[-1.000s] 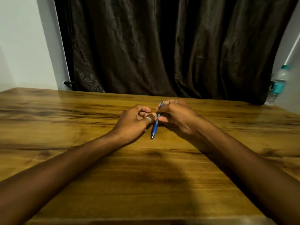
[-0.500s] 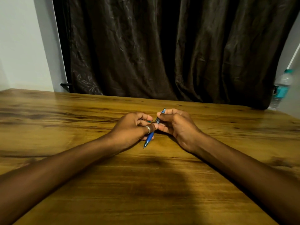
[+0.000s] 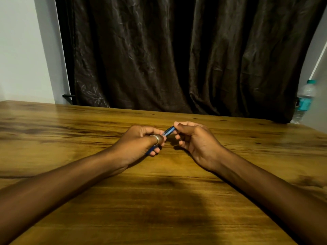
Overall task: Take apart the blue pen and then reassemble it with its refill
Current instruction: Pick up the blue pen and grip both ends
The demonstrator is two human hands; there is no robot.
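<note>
The wooden table (image 3: 159,209) is the reference surface. Its near part, between the two forearms, carries nothing but shadow, so there is open room here to set down parts.

Just beyond that bare area, at mid-table, both hands meet over the blue pen (image 3: 168,131). The left hand (image 3: 139,144) is closed around the lower portion of the barrel; a ring (image 3: 156,138) shows on one finger, and a short length of blue shows under the fingers at the near end. The right hand (image 3: 196,140) pinches the far end of the pen between thumb and fingertips, the remaining fingers curled loosely. The pen runs diagonally between the hands, just above the table surface or resting on it; which cannot be told.

Task progress, as a judgement: the pen looks to be in one piece. No loose part and no refill lies on the table. The opposed grips suit twisting or pulling the halves apart, so disassembly appears to be at its first step. Separation, refill removal and full reassembly remain.

Clearance: the table extends well to the left and right of the hands with nothing on it. The far table edge lies some way behind the hands, against a dark curtain (image 3: 177,59). A water bottle (image 3: 304,101) stands past the far right corner, well apart from the work. Small parts could roll; keep them mid-table.
</note>
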